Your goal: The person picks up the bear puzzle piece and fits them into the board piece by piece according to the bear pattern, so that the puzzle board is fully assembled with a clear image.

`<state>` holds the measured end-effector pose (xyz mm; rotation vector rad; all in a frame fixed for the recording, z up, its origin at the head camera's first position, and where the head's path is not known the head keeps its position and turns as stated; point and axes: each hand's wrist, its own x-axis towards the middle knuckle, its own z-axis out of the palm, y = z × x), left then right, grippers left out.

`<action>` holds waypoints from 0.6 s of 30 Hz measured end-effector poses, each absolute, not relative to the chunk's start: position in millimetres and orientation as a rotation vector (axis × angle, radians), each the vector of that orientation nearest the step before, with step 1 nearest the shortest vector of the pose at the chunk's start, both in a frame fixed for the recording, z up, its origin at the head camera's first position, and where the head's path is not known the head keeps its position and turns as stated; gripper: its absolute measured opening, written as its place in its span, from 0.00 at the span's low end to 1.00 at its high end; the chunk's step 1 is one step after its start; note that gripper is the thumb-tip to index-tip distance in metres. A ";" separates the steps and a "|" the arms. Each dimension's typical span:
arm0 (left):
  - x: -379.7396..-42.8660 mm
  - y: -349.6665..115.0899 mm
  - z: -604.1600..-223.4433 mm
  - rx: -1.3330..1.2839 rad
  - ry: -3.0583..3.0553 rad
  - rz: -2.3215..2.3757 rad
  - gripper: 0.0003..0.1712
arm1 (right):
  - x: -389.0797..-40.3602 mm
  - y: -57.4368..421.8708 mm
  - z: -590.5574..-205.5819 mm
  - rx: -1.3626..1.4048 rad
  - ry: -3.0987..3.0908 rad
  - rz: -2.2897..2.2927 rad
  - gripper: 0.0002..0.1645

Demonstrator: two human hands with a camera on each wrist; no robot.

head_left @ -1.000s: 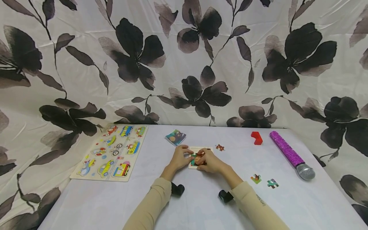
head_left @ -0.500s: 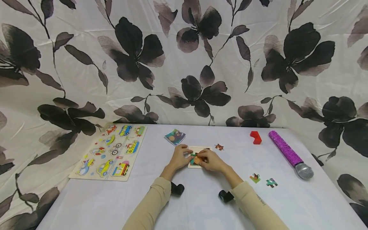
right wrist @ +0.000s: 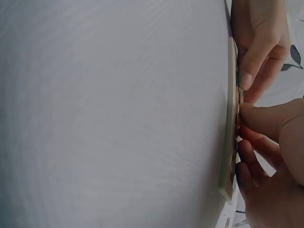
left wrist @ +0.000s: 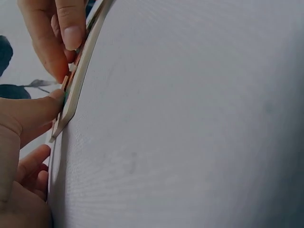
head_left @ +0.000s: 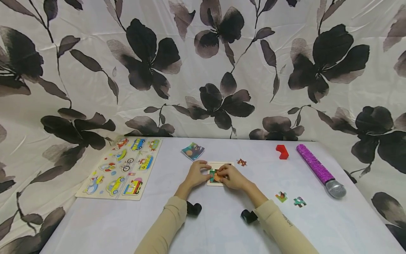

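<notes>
A small jigsaw puzzle board (head_left: 213,184) with a pale wooden rim lies mid-table, partly covered by both hands. My left hand (head_left: 197,174) holds it at the left side, thumb on the picture and other fingers by the edge. From the right, my right hand (head_left: 235,178) pinches an orange-brown puzzle piece (head_left: 218,176) over the board. Edge-on in the left wrist view, a thin puzzle piece (left wrist: 65,82) stands slightly raised above the rim, between the left thumb and the right fingertips. The right wrist view shows both hands' fingertips close together along the board (right wrist: 230,118).
Loose puzzle pieces lie to the right: a brown one (head_left: 242,162), a green-orange one (head_left: 281,197) and a teal one (head_left: 299,201). Farther off are a picture card (head_left: 193,151), a red block (head_left: 282,152), a purple glitter microphone (head_left: 317,167) and a vehicle puzzle board (head_left: 120,169).
The right fingers have shifted slightly on the board, showing more of the orange-brown area. The left hand has moved very little, and the loose pieces lie where they were.
</notes>
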<state>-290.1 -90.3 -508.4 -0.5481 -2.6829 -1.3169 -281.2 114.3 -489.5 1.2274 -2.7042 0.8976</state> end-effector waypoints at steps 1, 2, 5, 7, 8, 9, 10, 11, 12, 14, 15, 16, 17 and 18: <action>-290.3 -90.5 -508.4 -0.554 -2.680 -1.322 0.18 | -281.8 114.4 -489.9 1.219 -2.705 0.899 0.16; -290.1 -90.6 -508.3 -0.557 -2.676 -1.331 0.17 | -282.5 114.4 -490.4 1.212 -2.700 0.907 0.15; -290.1 -90.4 -508.9 -0.553 -2.657 -1.342 0.13 | -283.6 114.5 -491.9 1.179 -2.678 0.948 0.13; -289.8 -90.1 -509.7 -0.540 -2.643 -1.341 0.11 | -284.3 114.4 -493.0 1.162 -2.665 0.970 0.12; -289.8 -90.0 -510.2 -0.532 -2.635 -1.338 0.10 | -284.7 114.4 -493.4 1.154 -2.659 0.980 0.12; -290.0 -89.9 -510.6 -0.524 -2.626 -1.338 0.10 | -284.8 114.3 -493.5 1.147 -2.657 0.985 0.12; -290.0 -89.8 -510.9 -0.519 -2.619 -1.338 0.10 | -285.2 114.2 -493.9 1.144 -2.656 0.984 0.11; -290.3 -89.8 -511.3 -0.519 -2.612 -1.330 0.10 | -285.1 114.2 -493.7 1.139 -2.656 0.986 0.12; -290.6 -89.8 -511.5 -0.515 -2.609 -1.329 0.09 | -285.3 114.0 -493.7 1.136 -2.657 0.988 0.12; -290.9 -89.9 -511.4 -0.512 -2.608 -1.327 0.09 | -285.5 113.7 -493.5 1.130 -2.661 0.995 0.12; -290.9 -89.9 -511.3 -0.515 -2.607 -1.324 0.09 | -285.3 113.6 -493.3 1.121 -2.667 1.004 0.12; -290.9 -90.0 -511.1 -0.520 -2.609 -1.315 0.09 | -285.1 113.6 -493.1 1.107 -2.674 1.015 0.12; -291.1 -90.0 -511.0 -0.519 -2.610 -1.314 0.09 | -285.2 113.8 -493.2 1.091 -2.681 1.028 0.12; -290.8 -90.0 -510.8 -0.508 -2.614 -1.329 0.10 | -285.4 114.0 -493.7 1.072 -2.690 1.049 0.12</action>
